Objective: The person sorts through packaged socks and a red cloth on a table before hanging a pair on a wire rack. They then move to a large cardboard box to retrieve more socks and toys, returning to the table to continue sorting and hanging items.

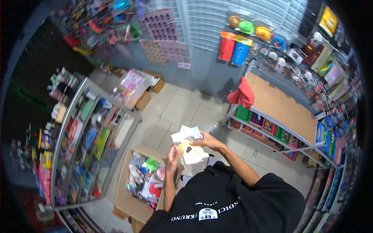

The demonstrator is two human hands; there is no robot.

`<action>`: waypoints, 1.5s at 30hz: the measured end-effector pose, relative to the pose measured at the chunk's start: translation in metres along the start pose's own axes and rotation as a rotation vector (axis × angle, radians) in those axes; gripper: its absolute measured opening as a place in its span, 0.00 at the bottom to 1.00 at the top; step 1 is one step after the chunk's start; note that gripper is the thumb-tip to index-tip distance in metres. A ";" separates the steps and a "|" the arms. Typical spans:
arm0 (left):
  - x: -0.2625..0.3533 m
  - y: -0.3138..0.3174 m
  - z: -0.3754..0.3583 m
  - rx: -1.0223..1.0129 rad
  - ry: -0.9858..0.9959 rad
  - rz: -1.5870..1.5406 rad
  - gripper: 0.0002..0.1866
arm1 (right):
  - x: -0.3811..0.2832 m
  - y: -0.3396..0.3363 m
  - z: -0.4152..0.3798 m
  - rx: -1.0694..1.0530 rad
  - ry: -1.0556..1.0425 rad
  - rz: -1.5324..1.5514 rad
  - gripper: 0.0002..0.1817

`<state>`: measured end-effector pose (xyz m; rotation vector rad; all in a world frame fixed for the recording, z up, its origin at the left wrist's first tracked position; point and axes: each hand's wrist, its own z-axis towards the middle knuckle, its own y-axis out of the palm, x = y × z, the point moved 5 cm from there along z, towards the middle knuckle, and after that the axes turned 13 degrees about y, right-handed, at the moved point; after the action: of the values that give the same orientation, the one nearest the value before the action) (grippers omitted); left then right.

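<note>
Tiled shop floor point(175, 112); shelves point(83, 132) left; open carton point(128, 194) below.

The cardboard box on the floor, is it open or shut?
Open. The box has its flaps spread, and colourful packaged goods show inside, filling much of it.

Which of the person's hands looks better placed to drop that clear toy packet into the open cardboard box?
Probably the left hand. It holds the packet on the side nearest the cardboard box, which sits below and to its left. The right hand holds the packet's top, farther from the box.
</note>
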<state>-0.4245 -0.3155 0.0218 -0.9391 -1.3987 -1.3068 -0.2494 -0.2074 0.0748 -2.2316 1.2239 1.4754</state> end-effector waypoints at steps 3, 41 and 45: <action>0.007 0.062 0.048 -0.261 -0.136 0.131 0.26 | 0.000 -0.059 -0.023 0.132 -0.057 -0.017 0.31; -0.047 0.265 0.343 -0.451 -0.600 -1.283 0.36 | -0.125 -0.305 -0.068 1.306 -0.279 -0.237 0.20; -0.066 0.279 0.349 -0.392 -0.530 -0.881 0.35 | -0.168 -0.274 -0.034 1.092 -0.530 -0.266 0.24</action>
<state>-0.1907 0.0698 0.0411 -1.0027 -2.1531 -2.1437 -0.0548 0.0366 0.1591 -1.1221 1.0822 0.8448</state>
